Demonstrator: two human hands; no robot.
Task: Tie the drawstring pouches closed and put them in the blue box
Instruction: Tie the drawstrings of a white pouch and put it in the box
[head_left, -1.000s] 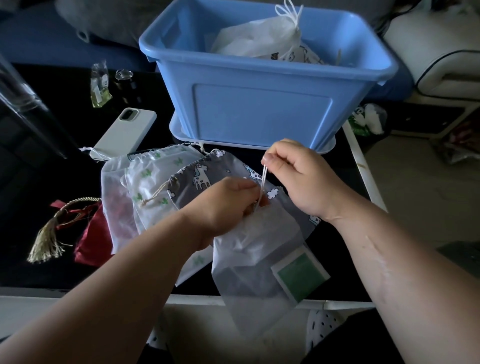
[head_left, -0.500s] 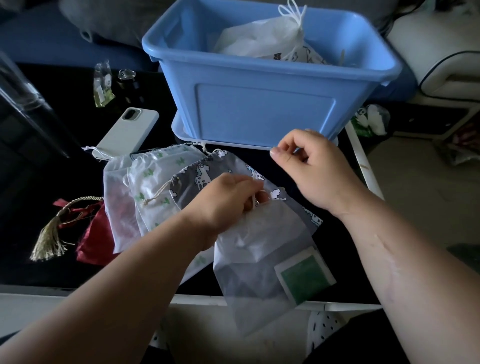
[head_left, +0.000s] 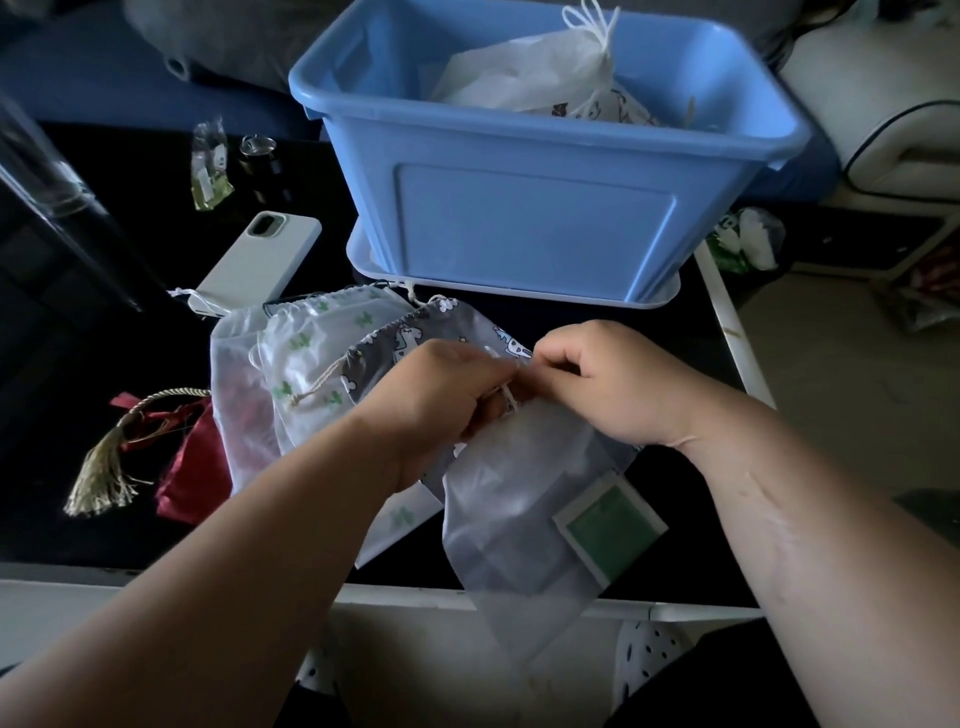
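Observation:
A frosted white pouch (head_left: 519, 499) with a green label (head_left: 608, 530) hangs over the table's front edge. My left hand (head_left: 441, 395) grips its gathered neck, and my right hand (head_left: 613, 379) pinches its white drawstring right beside the left hand. Under them lie a grey animal-print pouch (head_left: 441, 322), a white pouch with green motifs (head_left: 311, 353) and a sheer white pouch (head_left: 239, 415). A red pouch (head_left: 192, 473) with a gold tassel (head_left: 104, 467) lies at the left. The blue box (head_left: 535, 218) stands behind, holding a tied white pouch (head_left: 524, 78).
A white phone (head_left: 260, 260) lies left of the box on the black table (head_left: 78, 364). A small clear packet (head_left: 208, 166) and a dark little bottle (head_left: 260, 156) stand further back. The table's right edge (head_left: 727, 332) borders the floor.
My right hand has come down from its raised pull and now meets my left hand at the pouch's neck. The left hand kept its grip.

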